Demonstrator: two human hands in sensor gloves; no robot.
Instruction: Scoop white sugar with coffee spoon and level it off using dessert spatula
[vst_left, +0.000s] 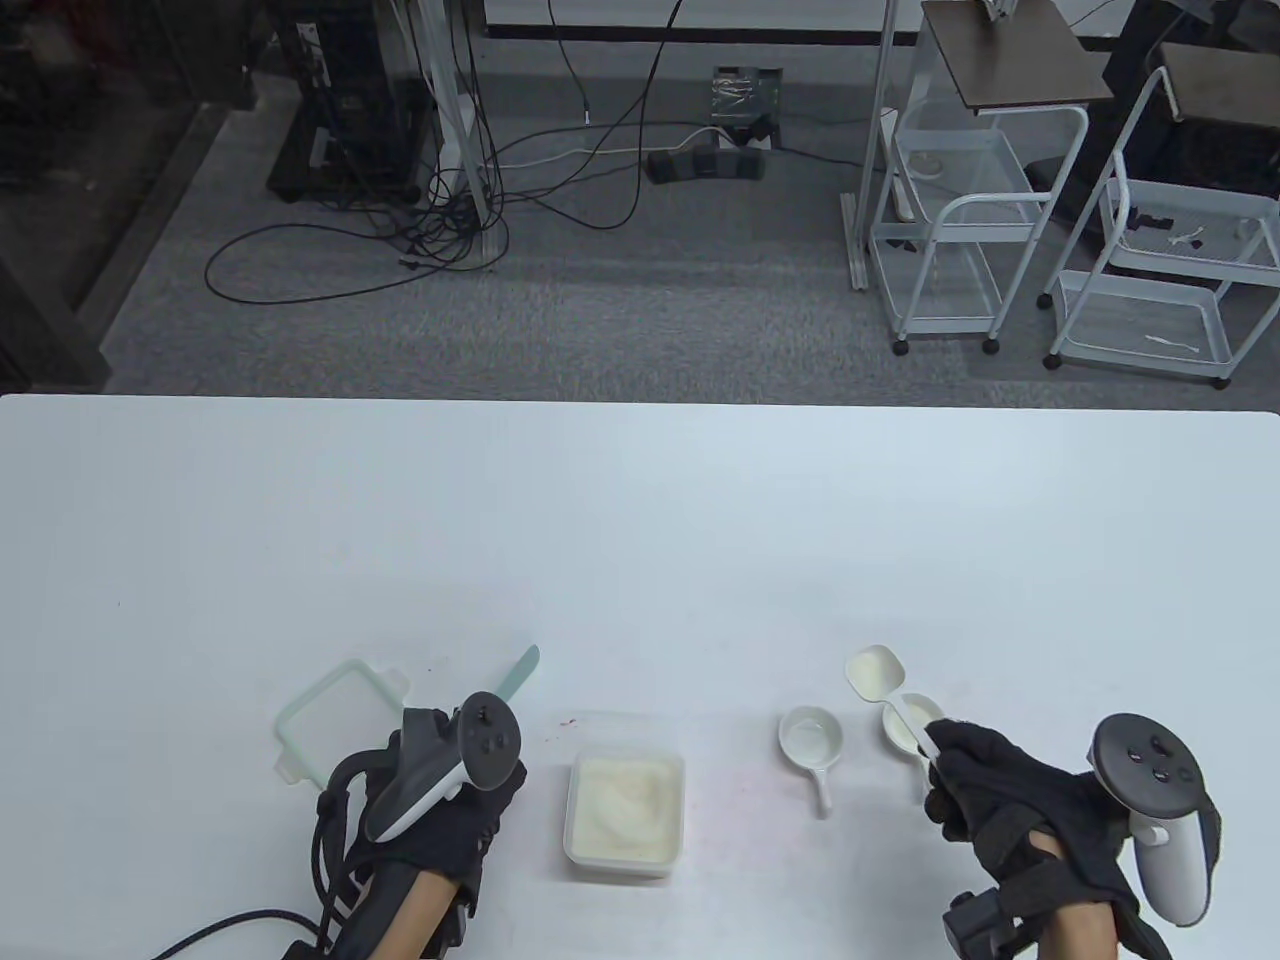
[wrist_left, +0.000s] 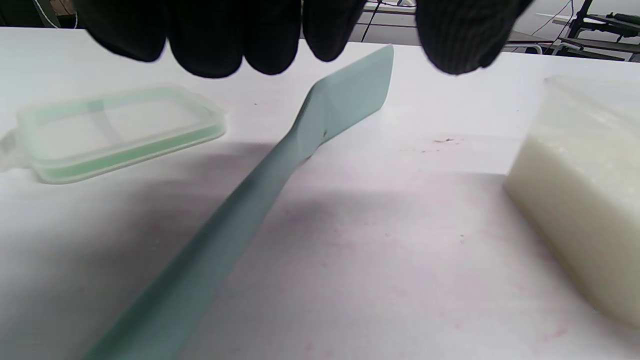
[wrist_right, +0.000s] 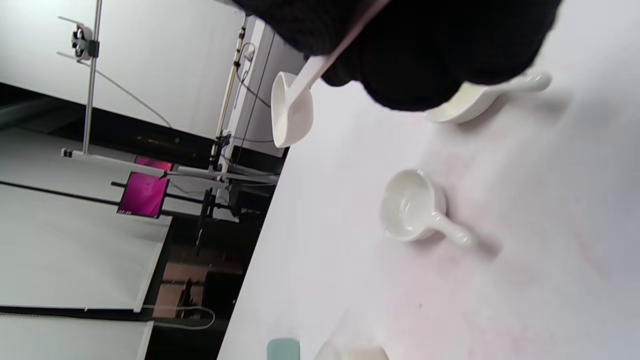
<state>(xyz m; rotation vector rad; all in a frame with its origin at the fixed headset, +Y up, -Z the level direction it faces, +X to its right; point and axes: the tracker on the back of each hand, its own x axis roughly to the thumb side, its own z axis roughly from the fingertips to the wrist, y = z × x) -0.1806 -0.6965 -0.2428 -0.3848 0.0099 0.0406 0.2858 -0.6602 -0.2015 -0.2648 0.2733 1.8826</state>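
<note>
Where the table view looks down on the white table (vst_left: 640, 520), there is one clear tub of white sugar (vst_left: 626, 808), one green-rimmed lid (vst_left: 335, 712), one pale green dessert spatula (vst_left: 520, 672) and three white spoons. The left hand (vst_left: 440, 800) sits between lid and tub, over the spatula's handle, only the blade showing past the tracker; whether its fingers grip the handle cannot be told here. The right hand (vst_left: 1000, 790) has its fingers curled round the handle of one coffee spoon (vst_left: 877, 672), whose bowl reaches up and away from the fingers. A second spoon (vst_left: 910, 728) lies just under that one beside the knuckles, and a third spoon (vst_left: 812, 745) lies alone between it and the tub.

In the left wrist view the fingertips (wrist_left: 225, 35) hang above the spatula (wrist_left: 300, 145), apart from one another and clear of its blade; the lid (wrist_left: 120, 130) lies left, the sugar tub (wrist_left: 580, 200) right.

In the right wrist view the fingers (wrist_right: 410, 55) clamp the thin handle of the held spoon (wrist_right: 292, 107), its bowl empty and off the table. Two spoons lie on the surface, one (wrist_right: 417, 212) in the open and one (wrist_right: 485, 97) partly hidden by the glove.
</note>
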